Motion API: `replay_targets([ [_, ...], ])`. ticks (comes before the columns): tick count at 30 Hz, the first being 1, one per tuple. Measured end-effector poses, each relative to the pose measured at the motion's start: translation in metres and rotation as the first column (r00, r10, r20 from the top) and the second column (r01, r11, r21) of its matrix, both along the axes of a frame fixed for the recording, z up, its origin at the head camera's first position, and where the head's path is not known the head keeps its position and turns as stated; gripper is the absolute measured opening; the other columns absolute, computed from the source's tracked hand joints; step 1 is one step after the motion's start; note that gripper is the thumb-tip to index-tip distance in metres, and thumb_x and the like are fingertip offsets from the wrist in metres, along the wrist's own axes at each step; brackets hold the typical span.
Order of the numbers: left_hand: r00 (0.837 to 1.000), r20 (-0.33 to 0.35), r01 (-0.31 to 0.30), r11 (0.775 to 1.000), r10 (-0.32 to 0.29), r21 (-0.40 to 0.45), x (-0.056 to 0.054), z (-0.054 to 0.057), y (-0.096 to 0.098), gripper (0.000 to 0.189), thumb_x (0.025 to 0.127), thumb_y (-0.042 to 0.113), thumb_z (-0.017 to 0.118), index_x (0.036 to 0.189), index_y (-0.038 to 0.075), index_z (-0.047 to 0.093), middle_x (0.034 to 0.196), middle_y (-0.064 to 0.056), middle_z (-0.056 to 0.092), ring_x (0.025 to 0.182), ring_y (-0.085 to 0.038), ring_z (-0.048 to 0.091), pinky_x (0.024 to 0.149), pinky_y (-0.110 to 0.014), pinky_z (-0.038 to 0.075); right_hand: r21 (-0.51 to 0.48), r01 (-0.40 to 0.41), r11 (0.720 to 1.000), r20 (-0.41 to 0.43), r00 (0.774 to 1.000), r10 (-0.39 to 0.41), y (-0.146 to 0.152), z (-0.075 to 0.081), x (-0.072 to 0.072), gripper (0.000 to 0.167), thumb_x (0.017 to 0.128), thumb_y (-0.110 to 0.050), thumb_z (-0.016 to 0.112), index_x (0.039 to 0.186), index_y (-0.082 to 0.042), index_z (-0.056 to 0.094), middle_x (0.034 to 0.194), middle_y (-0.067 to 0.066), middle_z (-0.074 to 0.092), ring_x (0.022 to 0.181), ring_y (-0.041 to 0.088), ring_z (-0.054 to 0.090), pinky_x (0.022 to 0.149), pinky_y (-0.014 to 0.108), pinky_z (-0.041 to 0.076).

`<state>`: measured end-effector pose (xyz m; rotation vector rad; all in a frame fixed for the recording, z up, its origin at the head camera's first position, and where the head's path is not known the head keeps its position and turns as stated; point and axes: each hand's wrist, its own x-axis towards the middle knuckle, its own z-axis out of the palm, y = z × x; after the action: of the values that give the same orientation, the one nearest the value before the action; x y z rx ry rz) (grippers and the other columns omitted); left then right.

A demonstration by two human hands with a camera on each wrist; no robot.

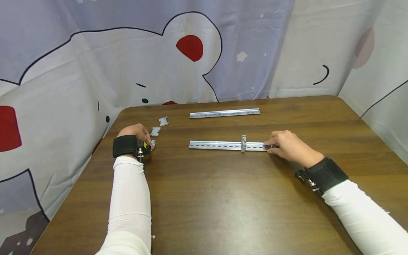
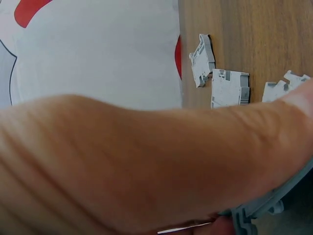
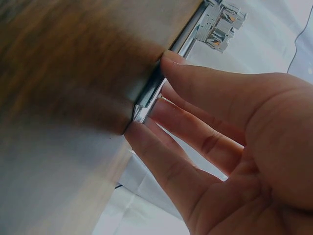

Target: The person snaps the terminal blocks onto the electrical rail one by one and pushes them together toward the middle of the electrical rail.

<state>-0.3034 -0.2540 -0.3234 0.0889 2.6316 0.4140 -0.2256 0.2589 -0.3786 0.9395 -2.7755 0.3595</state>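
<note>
A brown table [image 1: 207, 198] carries a near rail [image 1: 213, 145] and a far rail [image 1: 225, 113]. The right hand [image 1: 288, 145] grips the near rail's right end; the left hand [image 1: 135, 132] — at left — pinches a grey block [image 1: 153, 143]. Two loose blocks [image 1: 155, 131] lie just beyond; a slim block [image 1: 243, 143] straddles the near rail.

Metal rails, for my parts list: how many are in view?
2: the far rail lies toward the back of the table; the near rail, in front of it, is held by the right hand.
</note>
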Motion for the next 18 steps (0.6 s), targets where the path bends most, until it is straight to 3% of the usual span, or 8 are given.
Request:
replay_targets([
  [7,1.0,-0.008,-0.009,1.0,0.009,0.0,0.002,0.003,0.001,0.014,0.085,0.02,0.074,0.079,0.008,0.071,0.079,0.001,0.062,0.081,-0.02,0.054,0.067,-0.031,0.045,-0.006,-0.004,1.0,-0.001,1.0,0.004,0.0,-0.001,0.0,0.026,0.077,-0.005,0.08,0.103,-0.004,0.076,0.086,0.005,0.065,0.075,0.02,0.061,0.064,0.036,0.049],
  [14,1.0,0.001,0.015,1.0,-0.015,-0.009,0.005,0.011,0.004,0.014,0.084,0.023,0.075,0.074,0.012,0.072,0.077,0.001,0.063,0.08,-0.02,0.053,0.07,-0.033,0.044,-0.008,-0.005,1.0,-0.005,1.0,0.005,0.0,0.0,0.0,0.026,0.077,-0.005,0.081,0.103,-0.004,0.076,0.086,0.006,0.065,0.075,0.021,0.062,0.065,0.037,0.049],
  [18,0.999,-0.019,0.041,0.999,-0.041,-0.009,0.004,0.009,0.007,0.017,0.083,0.023,0.076,0.07,0.013,0.068,0.07,0.004,0.06,0.076,-0.018,0.052,0.068,-0.032,0.042,-0.009,-0.006,1.0,-0.006,1.0,0.006,0.0,-0.001,0.001,0.026,0.077,-0.005,0.08,0.103,-0.004,0.076,0.086,0.006,0.065,0.077,0.022,0.063,0.066,0.038,0.05],
])
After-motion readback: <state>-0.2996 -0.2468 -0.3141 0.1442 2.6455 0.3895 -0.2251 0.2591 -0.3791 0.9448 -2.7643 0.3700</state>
